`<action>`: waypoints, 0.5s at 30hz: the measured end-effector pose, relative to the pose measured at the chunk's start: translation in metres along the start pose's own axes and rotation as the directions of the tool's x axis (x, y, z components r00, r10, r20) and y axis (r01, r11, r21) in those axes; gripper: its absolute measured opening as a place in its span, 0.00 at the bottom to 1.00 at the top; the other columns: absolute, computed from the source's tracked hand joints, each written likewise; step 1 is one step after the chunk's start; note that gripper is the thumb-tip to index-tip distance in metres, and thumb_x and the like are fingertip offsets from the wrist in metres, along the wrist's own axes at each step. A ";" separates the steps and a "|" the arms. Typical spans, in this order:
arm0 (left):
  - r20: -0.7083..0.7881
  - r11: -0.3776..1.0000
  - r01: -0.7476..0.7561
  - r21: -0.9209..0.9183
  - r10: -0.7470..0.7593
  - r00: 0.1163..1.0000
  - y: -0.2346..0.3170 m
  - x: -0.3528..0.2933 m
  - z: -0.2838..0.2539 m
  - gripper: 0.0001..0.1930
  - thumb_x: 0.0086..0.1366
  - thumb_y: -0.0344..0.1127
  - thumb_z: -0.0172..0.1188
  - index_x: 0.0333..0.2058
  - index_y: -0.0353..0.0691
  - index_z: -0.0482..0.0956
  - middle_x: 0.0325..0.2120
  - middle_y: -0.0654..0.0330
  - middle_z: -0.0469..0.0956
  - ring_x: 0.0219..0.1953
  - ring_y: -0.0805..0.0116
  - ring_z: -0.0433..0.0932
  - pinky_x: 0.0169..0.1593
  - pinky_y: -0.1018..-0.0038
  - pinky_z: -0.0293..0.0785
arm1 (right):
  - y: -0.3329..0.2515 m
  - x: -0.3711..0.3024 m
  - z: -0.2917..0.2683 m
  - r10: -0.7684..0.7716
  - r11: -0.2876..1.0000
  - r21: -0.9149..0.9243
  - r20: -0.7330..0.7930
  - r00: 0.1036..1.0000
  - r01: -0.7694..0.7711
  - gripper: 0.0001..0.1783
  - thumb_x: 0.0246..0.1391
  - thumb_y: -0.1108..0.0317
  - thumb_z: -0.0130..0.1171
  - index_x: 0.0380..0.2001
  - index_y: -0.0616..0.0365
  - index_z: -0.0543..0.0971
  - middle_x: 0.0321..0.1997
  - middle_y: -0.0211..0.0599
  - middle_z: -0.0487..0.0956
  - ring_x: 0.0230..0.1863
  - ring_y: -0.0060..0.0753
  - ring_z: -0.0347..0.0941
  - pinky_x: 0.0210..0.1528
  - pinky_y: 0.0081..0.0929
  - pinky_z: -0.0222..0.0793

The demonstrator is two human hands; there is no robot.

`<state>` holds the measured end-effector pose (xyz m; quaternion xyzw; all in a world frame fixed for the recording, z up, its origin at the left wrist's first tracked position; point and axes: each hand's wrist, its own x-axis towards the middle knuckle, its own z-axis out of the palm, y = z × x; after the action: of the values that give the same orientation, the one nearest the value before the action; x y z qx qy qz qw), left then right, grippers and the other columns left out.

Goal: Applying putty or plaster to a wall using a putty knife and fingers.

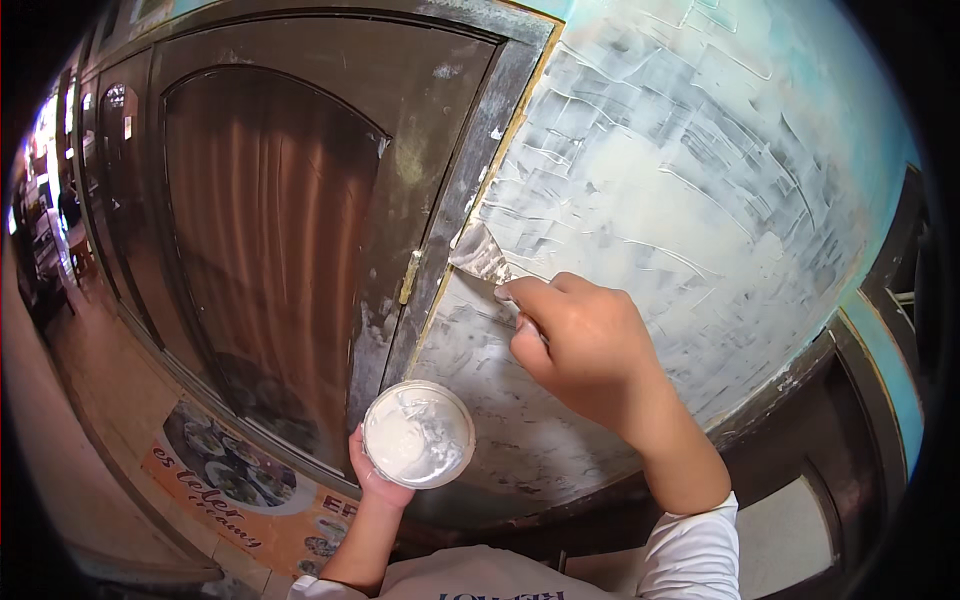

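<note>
My right hand [580, 335] is closed round the handle of a putty knife [480, 254]. Its metal blade, smeared with white paste, lies against the wall [640, 200] right beside the dark door frame [430, 270]. Lower down, my left hand [378, 478] grips a round tub [466, 420] from its left side and underneath. White filler [405, 440] coats the inside of the tub, whose mouth faces me. Patchy white filler with raised ridges covers much of the wall, and grey shows between the strokes.
To the left stands a brown door [400, 130] with a curtained glass panel [270, 250]; a hinge [409, 277] sits near its edge. An orange printed banner [230, 490] is at lower left. Dark wood panelling [780, 450] borders the wall at lower right. Light blue paint [850, 130] shows at the wall's right side.
</note>
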<state>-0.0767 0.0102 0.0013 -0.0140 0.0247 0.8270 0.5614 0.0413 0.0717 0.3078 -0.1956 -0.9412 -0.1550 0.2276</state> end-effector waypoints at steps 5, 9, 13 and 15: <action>0.007 1.000 -0.004 -0.010 0.004 1.000 0.005 -0.003 -0.004 0.30 0.63 0.56 0.42 0.56 0.42 0.70 0.54 0.55 0.72 0.55 0.53 0.70 0.59 0.57 0.65 | -0.002 0.001 -0.005 0.022 1.000 0.002 0.022 1.000 -0.022 0.13 0.47 0.67 0.56 0.38 0.57 0.75 0.23 0.45 0.74 0.23 0.50 0.73 0.26 0.42 0.72; 0.005 0.999 -0.005 -0.045 0.005 1.000 0.008 -0.006 -0.006 0.30 0.63 0.56 0.43 0.56 0.42 0.70 0.54 0.55 0.72 0.55 0.53 0.70 0.59 0.57 0.65 | -0.001 0.004 -0.004 0.018 1.000 -0.002 0.023 1.000 -0.018 0.12 0.46 0.67 0.56 0.36 0.56 0.75 0.23 0.45 0.74 0.23 0.50 0.73 0.26 0.43 0.71; 0.018 0.999 -0.008 -0.031 0.009 1.000 0.009 -0.007 -0.007 0.30 0.62 0.57 0.43 0.56 0.42 0.70 0.54 0.55 0.72 0.55 0.53 0.70 0.59 0.57 0.65 | -0.004 0.004 -0.008 0.014 0.999 -0.037 0.034 0.999 -0.012 0.10 0.46 0.68 0.57 0.34 0.57 0.75 0.23 0.45 0.74 0.23 0.50 0.73 0.25 0.42 0.71; -0.011 0.999 -0.014 -0.031 0.013 1.000 0.009 -0.007 -0.007 0.31 0.62 0.57 0.43 0.56 0.42 0.70 0.54 0.55 0.72 0.56 0.53 0.70 0.60 0.57 0.65 | -0.007 0.004 -0.008 0.033 0.996 -0.083 0.010 0.999 -0.033 0.12 0.44 0.69 0.56 0.36 0.55 0.80 0.21 0.41 0.74 0.23 0.46 0.72 0.27 0.38 0.70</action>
<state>-0.0822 0.0000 -0.0053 -0.0271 0.0151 0.8310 0.5554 0.0375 0.0639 0.3150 -0.2213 -0.9320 -0.1889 0.2162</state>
